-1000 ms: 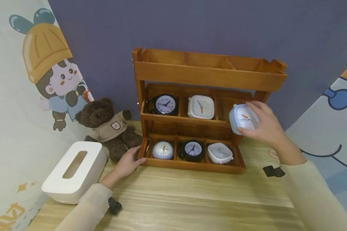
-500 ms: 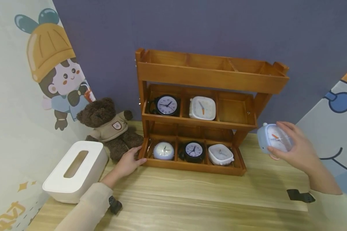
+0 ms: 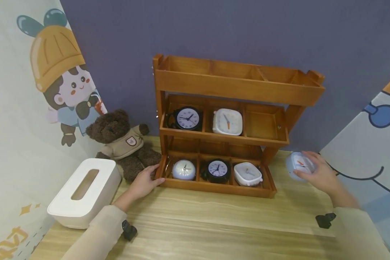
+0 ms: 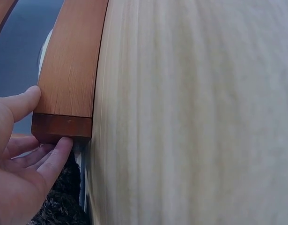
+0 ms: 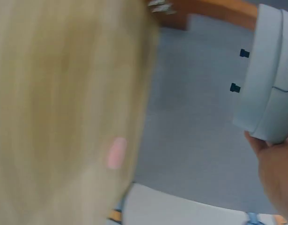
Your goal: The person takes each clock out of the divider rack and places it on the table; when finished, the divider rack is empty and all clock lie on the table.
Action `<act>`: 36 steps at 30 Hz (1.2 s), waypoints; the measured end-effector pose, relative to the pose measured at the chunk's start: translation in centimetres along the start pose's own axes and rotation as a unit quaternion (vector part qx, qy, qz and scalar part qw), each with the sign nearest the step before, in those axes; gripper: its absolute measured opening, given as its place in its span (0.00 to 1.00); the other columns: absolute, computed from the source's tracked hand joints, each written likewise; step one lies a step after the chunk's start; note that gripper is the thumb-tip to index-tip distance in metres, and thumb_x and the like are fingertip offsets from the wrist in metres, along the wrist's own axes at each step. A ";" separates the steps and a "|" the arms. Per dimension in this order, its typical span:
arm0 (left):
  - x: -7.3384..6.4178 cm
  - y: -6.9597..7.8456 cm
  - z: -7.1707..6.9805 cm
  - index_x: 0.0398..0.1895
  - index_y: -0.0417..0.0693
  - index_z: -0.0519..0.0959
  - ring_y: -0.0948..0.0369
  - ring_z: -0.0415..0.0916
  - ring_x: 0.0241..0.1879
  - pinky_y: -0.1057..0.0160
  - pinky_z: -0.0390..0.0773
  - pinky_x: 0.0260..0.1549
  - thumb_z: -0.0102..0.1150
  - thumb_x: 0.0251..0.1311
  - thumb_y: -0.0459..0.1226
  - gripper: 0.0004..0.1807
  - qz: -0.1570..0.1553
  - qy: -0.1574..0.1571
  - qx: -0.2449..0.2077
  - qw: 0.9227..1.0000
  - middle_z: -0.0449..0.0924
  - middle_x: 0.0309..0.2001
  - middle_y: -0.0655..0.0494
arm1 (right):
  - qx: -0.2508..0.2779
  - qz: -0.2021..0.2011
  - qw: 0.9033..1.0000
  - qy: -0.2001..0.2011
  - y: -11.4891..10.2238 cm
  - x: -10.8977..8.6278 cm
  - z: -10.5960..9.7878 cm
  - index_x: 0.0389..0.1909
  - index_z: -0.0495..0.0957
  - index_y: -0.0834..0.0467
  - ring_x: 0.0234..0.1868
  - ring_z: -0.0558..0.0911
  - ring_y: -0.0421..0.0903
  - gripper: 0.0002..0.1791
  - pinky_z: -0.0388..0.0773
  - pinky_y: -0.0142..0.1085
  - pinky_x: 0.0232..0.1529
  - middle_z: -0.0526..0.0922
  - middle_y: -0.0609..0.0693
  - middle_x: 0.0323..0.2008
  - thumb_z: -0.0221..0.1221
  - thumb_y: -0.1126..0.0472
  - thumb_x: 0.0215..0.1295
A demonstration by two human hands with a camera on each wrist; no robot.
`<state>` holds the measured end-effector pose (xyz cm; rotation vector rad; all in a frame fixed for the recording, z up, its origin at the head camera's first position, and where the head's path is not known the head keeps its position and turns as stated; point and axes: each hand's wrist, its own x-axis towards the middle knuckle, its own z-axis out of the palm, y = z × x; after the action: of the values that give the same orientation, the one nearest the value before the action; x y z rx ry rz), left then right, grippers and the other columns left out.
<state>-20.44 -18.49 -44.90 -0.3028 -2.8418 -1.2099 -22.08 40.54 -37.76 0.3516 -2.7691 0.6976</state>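
Observation:
My right hand [image 3: 325,175] grips a light blue alarm clock [image 3: 295,167] with orange hands, to the right of the wooden rack [image 3: 214,187]. In the right wrist view the clock's pale casing [image 5: 261,70] shows at the right edge, apart from the table. My left hand [image 3: 143,185] holds the rack's lower left corner, the thumb [image 4: 29,99] and fingers on different sides of it. On the middle tier stand a black clock [image 3: 187,118] and a white clock [image 3: 229,122]. The bottom tier holds a lilac clock [image 3: 184,169], a black clock [image 3: 218,168] and a white clock [image 3: 248,174].
A brown teddy bear [image 3: 126,142] sits left of the rack, behind a white tissue box [image 3: 97,195]. A small pink item [image 5: 116,153] lies on the table [image 3: 214,224] at the right. A dark blue wall [image 3: 234,32] rises behind the rack.
My right hand has carried the blue clock from before the middle tier's right compartment to the right, then lower and slightly back left. My left hand stays at the rack's corner.

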 end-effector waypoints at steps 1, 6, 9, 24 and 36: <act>0.0 0.0 0.0 0.67 0.28 0.64 0.40 0.74 0.54 0.46 0.75 0.50 0.65 0.62 0.38 0.35 -0.002 -0.001 -0.002 1.000 0.67 0.62 0.31 | -0.001 0.000 1.000 -0.007 0.5 0.2 0.5 0.68 0.60 0.71 0.56 0.62 0.76 0.44 0.62 0.64 0.43 0.59 0.74 0.63 0.68 0.53 0.57; 0.1 -0.1 0.0 0.68 0.29 0.64 0.40 0.74 0.54 0.46 0.74 0.50 0.66 0.61 0.38 0.36 -0.010 -0.003 -0.011 1.000 0.67 0.62 0.30 | 0.017 -0.014 1.000 -0.017 2.5 1.2 3.0 0.65 0.63 0.74 0.57 0.62 0.75 0.43 0.61 0.66 0.47 0.60 0.75 0.61 0.69 0.55 0.54; 0.0 -0.2 0.0 0.68 0.29 0.64 0.40 0.73 0.54 0.46 0.74 0.50 0.66 0.62 0.38 0.36 -0.014 -0.003 -0.011 1.000 0.67 0.62 0.30 | 0.027 -0.015 0.999 -0.023 3.0 1.6 4.0 0.65 0.63 0.74 0.58 0.62 0.75 0.43 0.60 0.67 0.50 0.60 0.75 0.61 0.69 0.55 0.54; -0.1 0.0 0.0 0.69 0.31 0.63 0.41 0.73 0.55 0.46 0.74 0.51 0.65 0.62 0.38 0.36 -0.029 -0.004 -0.017 0.999 0.67 0.63 0.31 | 0.009 0.066 0.992 -0.110 4.6 2.1 6.9 0.69 0.57 0.72 0.61 0.57 0.78 0.48 0.57 0.71 0.54 0.53 0.76 0.66 0.63 0.44 0.60; -0.1 0.2 0.0 0.68 0.31 0.64 0.41 0.73 0.55 0.46 0.74 0.50 0.65 0.62 0.38 0.35 -0.025 0.001 -0.013 1.000 0.68 0.62 0.32 | -0.036 0.083 0.988 -0.124 5.0 2.7 7.4 0.69 0.57 0.67 0.61 0.60 0.78 0.50 0.57 0.79 0.41 0.54 0.74 0.66 0.62 0.37 0.59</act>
<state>-20.33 -18.40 -44.77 -0.2324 -2.8504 -1.2563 -27.50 40.72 -45.35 0.2076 -3.0778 0.6269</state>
